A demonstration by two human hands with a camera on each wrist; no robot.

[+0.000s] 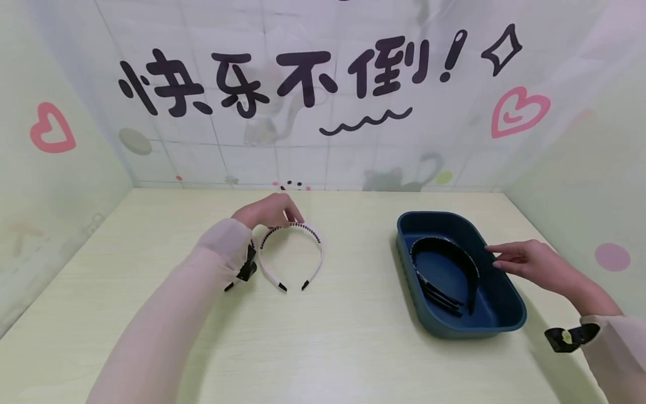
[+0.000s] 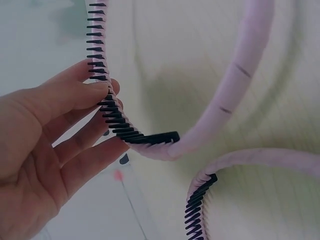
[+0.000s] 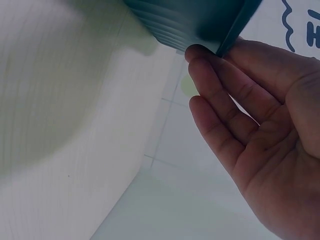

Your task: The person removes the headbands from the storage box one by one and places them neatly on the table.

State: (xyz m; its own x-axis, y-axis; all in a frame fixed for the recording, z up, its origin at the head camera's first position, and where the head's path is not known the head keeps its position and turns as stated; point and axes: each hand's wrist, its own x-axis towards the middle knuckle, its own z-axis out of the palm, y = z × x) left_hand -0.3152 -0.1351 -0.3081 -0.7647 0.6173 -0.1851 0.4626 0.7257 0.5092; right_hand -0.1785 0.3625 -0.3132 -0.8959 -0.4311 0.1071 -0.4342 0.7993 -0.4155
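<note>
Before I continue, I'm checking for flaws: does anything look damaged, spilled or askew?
Nothing looks spilled or broken. One small oddity: two short dark lines cross the pale-pink toothed headband in the left hand; whether seams or marks, I can't tell.

Your pink headband (image 2: 255, 40) looks smooth & matt, cloth-like wrap, w/ black plastic-looking teeth (image 2: 97, 42). Your blue bin (image 1: 497, 297) = moulded plastic, smooth int., ribbed ext., slight sheen. Black headbands (image 1: 466, 261) you've got inside: plastic-looking, speckled edge. Your tbl (image 1: 353, 314): pale wood-grain, matt. Your sleeves (image 1: 166, 303): soft matt cloth. Backdrop (image 1: 303, 163) facing you: thin, smooth printed sheet.
</note>
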